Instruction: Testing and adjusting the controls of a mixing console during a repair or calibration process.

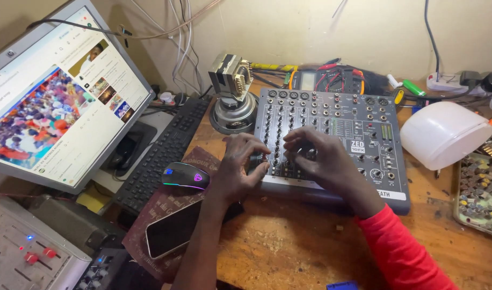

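Observation:
A grey audio mixer with rows of knobs and sockets lies on the wooden bench. Both hands rest on its near left part. My left hand has its fingers curled over the knobs at the mixer's front left corner. My right hand, with a red sleeve behind it, has its fingertips pressed on the knobs just beside the left hand. What the fingertips pinch is hidden under the hands.
A lit mouse and a dark phone lie left of my left arm. A keyboard and monitor stand further left. A white plastic container and a parts tray sit at the right; a speaker with a transformer is behind.

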